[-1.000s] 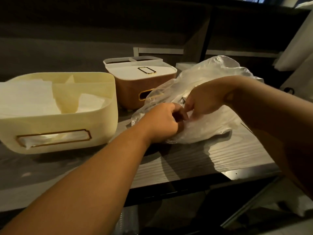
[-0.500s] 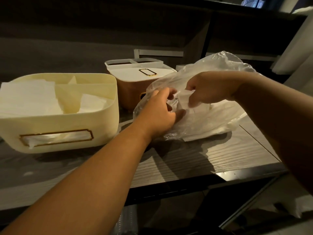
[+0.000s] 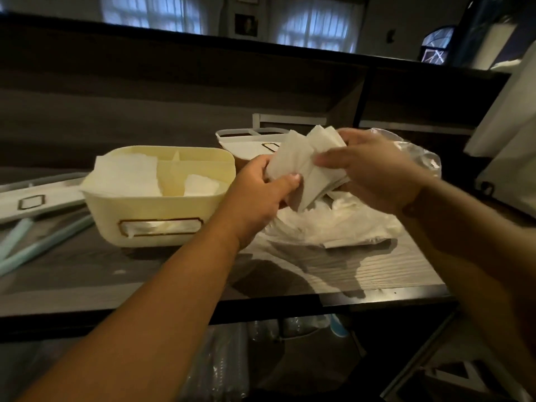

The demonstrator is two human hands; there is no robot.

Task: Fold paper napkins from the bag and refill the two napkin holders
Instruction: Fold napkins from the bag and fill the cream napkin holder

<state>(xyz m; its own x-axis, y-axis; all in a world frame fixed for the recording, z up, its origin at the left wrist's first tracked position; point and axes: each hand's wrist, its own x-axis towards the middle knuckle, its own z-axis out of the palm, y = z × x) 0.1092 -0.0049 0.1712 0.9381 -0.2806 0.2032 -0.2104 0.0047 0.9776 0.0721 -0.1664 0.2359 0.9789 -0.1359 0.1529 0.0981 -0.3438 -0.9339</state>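
While both hands hold a small wad of paper napkins [image 3: 301, 166] above the worktop [image 3: 362, 271], the step in hand looks like separating one napkin to fold. The left hand [image 3: 261, 192] grips the lower edge of the wad, thumb curled over the front of the paper; the right hand [image 3: 374, 169] pinches the upper part, its fingers curled round the fanned corners. The clear plastic bag [image 3: 417, 155] lies slumped on the worktop just beneath and behind the hands, with more white paper showing inside it.

To do this well, I judge the left hand should stay as the anchor while the right peels a single sheet off the fanned corners, where the layers already stand apart. The paper is thin and probably tears or drags neighbours along, so a light pull along the sheet suits better than a tug.

The cream napkin holder [image 3: 162, 224] stands open just to the left, napkins already in its left compartment and a few in a right one. The second holder [image 3: 246, 140] sits behind, mostly hidden by the hands and apparently lidded.
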